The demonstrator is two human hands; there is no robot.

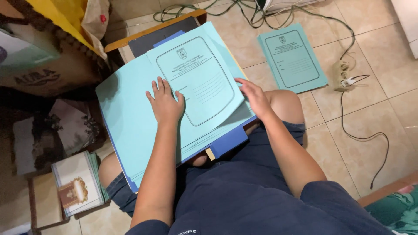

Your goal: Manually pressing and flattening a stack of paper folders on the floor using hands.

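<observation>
A stack of light teal paper folders [130,117] lies across my lap, on top of a blue folder [228,141]. The top teal folder [198,78] carries a printed frame and lines, and it lies slightly askew on the pile. My left hand [165,102] rests flat on its left part, fingers spread. My right hand [254,98] grips the folder's right edge, thumb on top and fingers underneath. A second pile of the same teal folders [291,56] lies on the tiled floor to the right.
A power strip [344,76] with a white plug and black cables trails over the floor tiles at right. A wooden board [152,28] lies behind the lap pile. A stack of booklets [78,182] sits at lower left; cardboard boxes [39,56] stand at upper left.
</observation>
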